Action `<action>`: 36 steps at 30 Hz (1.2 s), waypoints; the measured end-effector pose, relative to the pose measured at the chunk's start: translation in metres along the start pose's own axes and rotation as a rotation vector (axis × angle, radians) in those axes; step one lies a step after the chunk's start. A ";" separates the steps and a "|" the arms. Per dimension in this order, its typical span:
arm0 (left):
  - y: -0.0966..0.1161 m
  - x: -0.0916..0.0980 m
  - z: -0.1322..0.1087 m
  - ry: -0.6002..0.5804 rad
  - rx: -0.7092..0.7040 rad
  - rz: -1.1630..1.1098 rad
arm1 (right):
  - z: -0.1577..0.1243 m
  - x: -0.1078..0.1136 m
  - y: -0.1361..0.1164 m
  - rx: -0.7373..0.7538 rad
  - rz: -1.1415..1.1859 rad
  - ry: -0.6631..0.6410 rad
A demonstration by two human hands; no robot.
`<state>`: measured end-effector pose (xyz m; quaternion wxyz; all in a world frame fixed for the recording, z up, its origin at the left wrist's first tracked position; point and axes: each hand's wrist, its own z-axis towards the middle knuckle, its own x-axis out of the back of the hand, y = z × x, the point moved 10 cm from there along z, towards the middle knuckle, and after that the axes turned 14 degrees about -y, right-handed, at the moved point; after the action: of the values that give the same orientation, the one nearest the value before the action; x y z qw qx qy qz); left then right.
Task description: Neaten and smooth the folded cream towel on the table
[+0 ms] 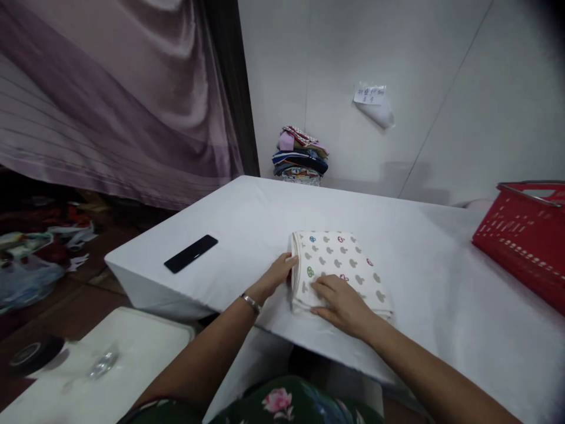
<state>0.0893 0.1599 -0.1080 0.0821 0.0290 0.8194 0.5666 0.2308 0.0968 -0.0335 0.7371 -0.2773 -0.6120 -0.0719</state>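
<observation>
A folded white cloth (pixel 342 259) printed with small grey, red, green and blue mushroom shapes lies near the front edge of the white-covered table (pixel 247 212). My left hand (pixel 276 277), with a bracelet on the wrist, touches the cloth's left edge, fingers stretched along it. Resting flat on the near part of the cloth is my right hand (pixel 342 306), its fingers spread and pressing down. Neither hand grips anything.
A black phone (pixel 190 254) lies on the table to the left. A red plastic basket (pixel 525 235) stands at the right edge. A stack of folded clothes (pixel 300 156) sits at the back by the wall. A white stool or box (pixel 123 347) is lower left.
</observation>
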 end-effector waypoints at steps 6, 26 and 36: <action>0.000 -0.017 -0.007 -0.094 -0.061 -0.130 | 0.003 -0.007 -0.002 -0.022 -0.050 0.019; -0.021 -0.038 -0.050 -0.109 0.050 -0.107 | -0.004 -0.016 -0.015 -0.044 -0.053 0.057; -0.034 -0.030 -0.049 -0.042 0.074 -0.213 | -0.009 -0.014 -0.010 -0.052 -0.121 0.119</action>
<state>0.1118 0.0978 -0.1200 0.1578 -0.0435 0.8363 0.5233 0.2306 0.0812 -0.0444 0.7589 -0.2544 -0.5808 -0.1483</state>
